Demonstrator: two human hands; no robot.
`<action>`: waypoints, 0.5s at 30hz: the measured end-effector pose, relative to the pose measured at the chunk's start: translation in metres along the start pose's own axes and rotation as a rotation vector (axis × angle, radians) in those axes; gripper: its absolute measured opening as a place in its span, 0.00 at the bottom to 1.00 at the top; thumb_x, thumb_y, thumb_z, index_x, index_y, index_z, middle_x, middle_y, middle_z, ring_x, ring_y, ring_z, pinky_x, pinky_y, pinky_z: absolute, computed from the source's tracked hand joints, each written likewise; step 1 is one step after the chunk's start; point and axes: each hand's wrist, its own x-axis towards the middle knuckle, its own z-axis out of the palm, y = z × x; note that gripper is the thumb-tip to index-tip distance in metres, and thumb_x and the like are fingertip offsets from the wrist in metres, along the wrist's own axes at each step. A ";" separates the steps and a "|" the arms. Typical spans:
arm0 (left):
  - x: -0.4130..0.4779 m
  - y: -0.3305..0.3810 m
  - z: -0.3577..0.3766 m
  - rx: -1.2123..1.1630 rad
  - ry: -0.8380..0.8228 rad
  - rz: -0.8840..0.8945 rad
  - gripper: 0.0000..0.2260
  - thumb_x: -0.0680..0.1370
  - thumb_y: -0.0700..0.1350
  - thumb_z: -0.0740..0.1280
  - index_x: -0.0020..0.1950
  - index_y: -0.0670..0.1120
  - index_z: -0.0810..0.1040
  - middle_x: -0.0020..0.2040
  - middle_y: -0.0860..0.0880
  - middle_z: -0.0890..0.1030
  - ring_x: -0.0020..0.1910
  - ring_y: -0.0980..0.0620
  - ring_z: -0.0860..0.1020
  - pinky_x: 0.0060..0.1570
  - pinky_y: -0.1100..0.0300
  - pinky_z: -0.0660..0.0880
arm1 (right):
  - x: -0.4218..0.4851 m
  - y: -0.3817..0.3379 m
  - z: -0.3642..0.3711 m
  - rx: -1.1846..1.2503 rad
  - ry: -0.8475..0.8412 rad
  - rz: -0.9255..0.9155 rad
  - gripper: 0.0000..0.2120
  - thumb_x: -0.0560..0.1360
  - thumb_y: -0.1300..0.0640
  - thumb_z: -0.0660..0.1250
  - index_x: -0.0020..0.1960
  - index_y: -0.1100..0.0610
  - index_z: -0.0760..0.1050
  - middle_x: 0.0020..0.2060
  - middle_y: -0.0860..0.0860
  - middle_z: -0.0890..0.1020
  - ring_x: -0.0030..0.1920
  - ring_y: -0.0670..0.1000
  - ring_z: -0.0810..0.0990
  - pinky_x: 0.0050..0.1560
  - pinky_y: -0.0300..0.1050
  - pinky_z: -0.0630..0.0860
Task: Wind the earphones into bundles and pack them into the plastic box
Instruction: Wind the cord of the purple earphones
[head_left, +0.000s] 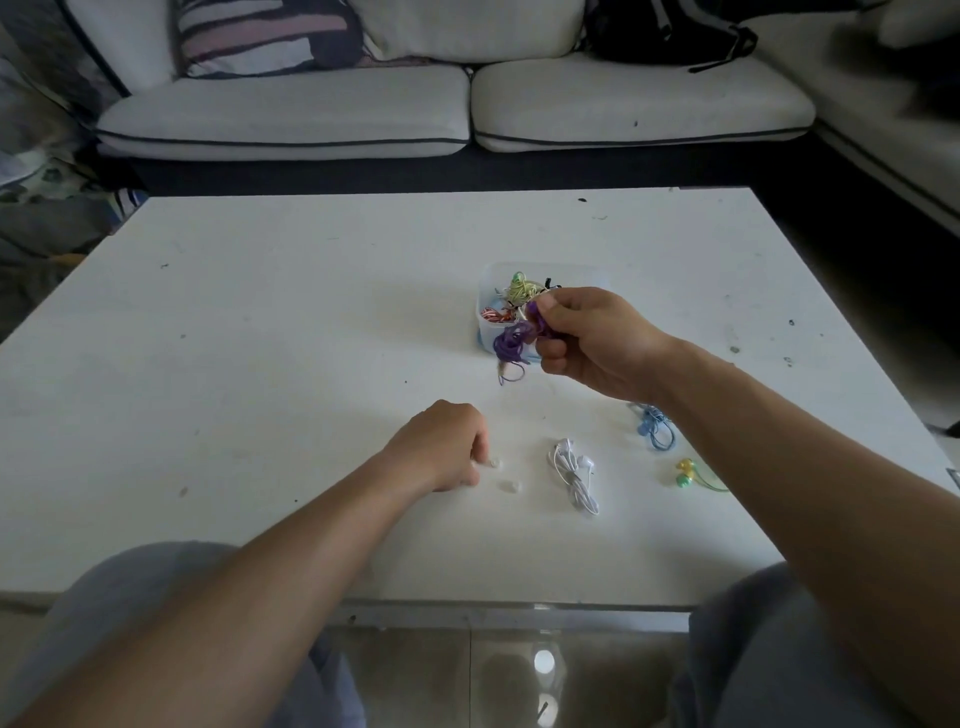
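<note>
My right hand (597, 343) pinches a wound purple earphone bundle (514, 343) just in front of the clear plastic box (485, 312). The box holds a yellow-green bundle (519, 292) and a red-white one (493, 315). My left hand (441, 447) rests on the table with curled fingers touching a small clear ear tip (493, 462); another clear tip (509, 486) lies beside it. On the table lie a white earphone bundle (574, 473), a blue one (655, 428) and a green-yellow pair (688, 473), partly hidden by my right forearm.
The white table (260, 338) has its front edge close to my knees. A white sofa (457, 109) with cushions stands behind the table, with a black bag (670, 31) on it.
</note>
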 end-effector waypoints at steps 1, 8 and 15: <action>0.001 0.000 0.000 -0.009 -0.004 0.002 0.09 0.69 0.38 0.75 0.45 0.50 0.82 0.44 0.52 0.81 0.45 0.50 0.81 0.49 0.57 0.78 | 0.000 0.000 -0.001 -0.004 0.009 -0.015 0.10 0.85 0.61 0.55 0.47 0.62 0.71 0.33 0.50 0.79 0.29 0.46 0.67 0.30 0.37 0.69; 0.004 -0.001 0.000 -0.065 -0.036 -0.004 0.09 0.70 0.37 0.75 0.43 0.49 0.80 0.38 0.56 0.78 0.41 0.52 0.79 0.46 0.59 0.77 | 0.004 0.002 -0.007 -0.037 0.094 -0.087 0.06 0.82 0.64 0.63 0.48 0.62 0.78 0.36 0.55 0.80 0.29 0.46 0.72 0.33 0.38 0.74; 0.004 -0.001 -0.003 -0.066 -0.040 0.001 0.05 0.69 0.38 0.75 0.41 0.47 0.83 0.35 0.57 0.79 0.37 0.55 0.78 0.38 0.65 0.72 | 0.003 0.002 -0.009 -0.042 0.066 -0.038 0.04 0.78 0.64 0.67 0.47 0.63 0.80 0.37 0.56 0.83 0.29 0.46 0.75 0.33 0.36 0.77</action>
